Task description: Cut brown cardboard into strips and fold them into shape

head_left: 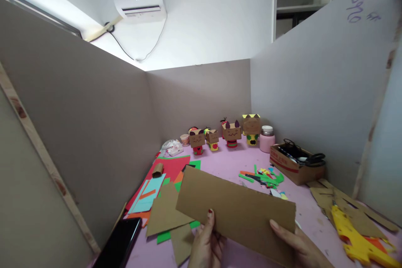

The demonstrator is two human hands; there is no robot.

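Note:
A long brown cardboard piece [238, 209] is held up over the pink table, tilted down toward the right. My left hand [207, 240] grips its lower edge, thumb on the near face and fingers behind. At the right end, my right hand [297, 243] pinches it the same way, with its fingers mostly hidden behind the board. Left of it lie flat cardboard pieces [168, 213] over green paper, with light blue sheets [149, 194] and red paper [179, 165] beyond. A small cardboard tube [158, 170] rests on the red paper.
Several box-headed cardboard figures [232, 134] stand at the back beside a pink jar [266, 140]. Coloured paper scraps [264, 177] lie mid-table. On the right are a carton of tools [297, 165], cut cardboard and a yellow glue gun [353, 234]. A phone [121, 240] lies front left. Partitions enclose the table.

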